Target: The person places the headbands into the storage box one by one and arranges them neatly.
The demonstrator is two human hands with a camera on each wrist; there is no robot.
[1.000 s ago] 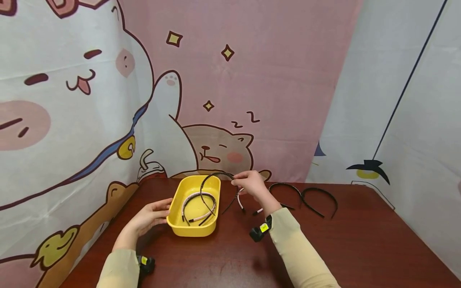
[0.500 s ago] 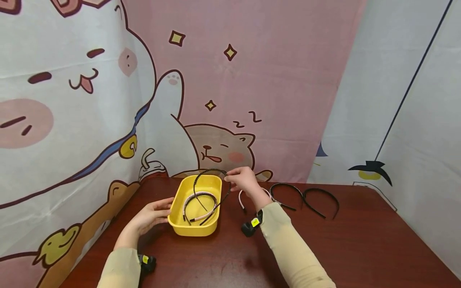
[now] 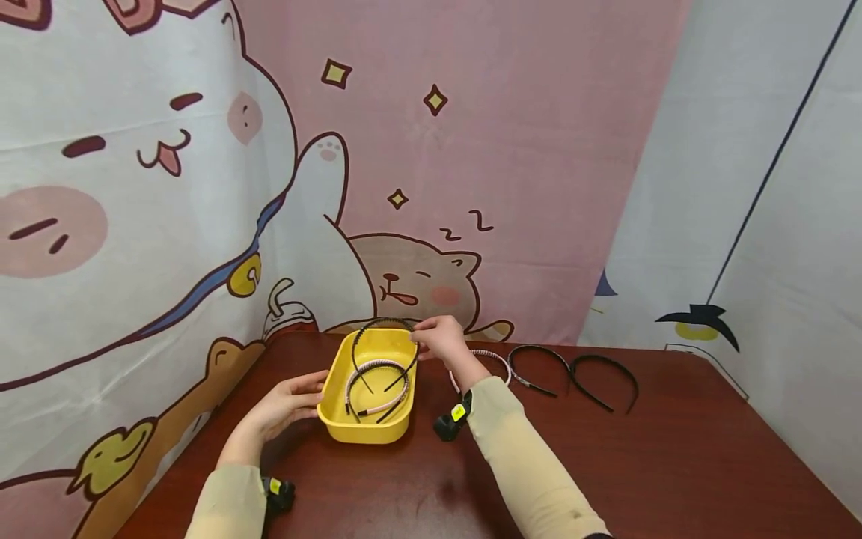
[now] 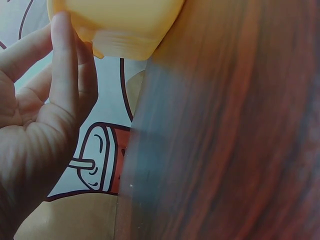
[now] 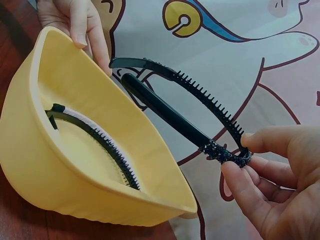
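Over the yellow tub, my right hand pinches a black headband between thumb and fingers. Small teeth run along its inside, and its band is studded with dark sparkle near the fingertips. The headband's ends point down into the tub in the head view. My left hand touches the tub's left outer wall with fairly straight fingers, also seen in the left wrist view. Inside the tub lie a pale pink headband and a black headband, overlapping each other.
To the right of the tub on the dark red-brown table lie another pale pink headband, partly behind my right hand, and two black headbands, one nearer and one farther right. A cartoon-printed cloth hangs behind.
My right hand has carried the black headband leftward, from the tub's right side to above it. My left hand stays at the tub's wall. The view has shifted slightly.
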